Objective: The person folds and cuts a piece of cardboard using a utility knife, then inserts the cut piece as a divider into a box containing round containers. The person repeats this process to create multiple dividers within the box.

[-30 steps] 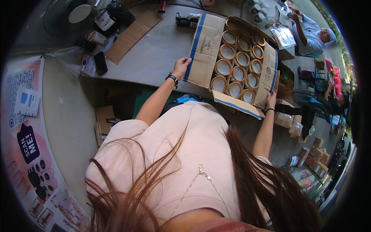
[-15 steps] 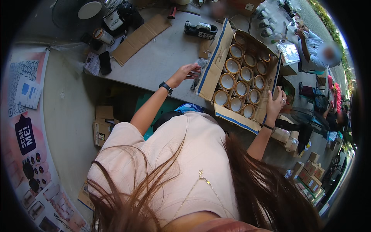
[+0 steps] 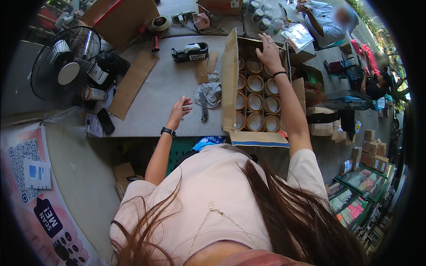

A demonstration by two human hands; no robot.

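Observation:
An open cardboard box (image 3: 229,84) stands on the table, holding rows of round jars (image 3: 254,102) with tan rims and whitish tops. My right hand (image 3: 269,51) reaches across the box to its far end, fingers spread over the far edge and the jars there. I cannot tell whether it touches the cardboard. My left hand (image 3: 179,111) hovers over the table left of the box, fingers apart and nothing in it. Between that hand and the box lie a grey box cutter (image 3: 203,107) and a crumpled greyish plastic wrap (image 3: 214,91).
On the table (image 3: 171,84) are a black tape dispenser (image 3: 190,52), a flat cardboard strip (image 3: 133,84) and a phone (image 3: 105,121). A fan (image 3: 66,60) stands at the far left. Another person (image 3: 324,22) sits at the far right. Small boxes (image 3: 372,148) are stacked at right.
My right hand has moved from the box's right flap to its far end. My left hand has drawn away from the box's left side. The view has turned, and the box now looks straighter.

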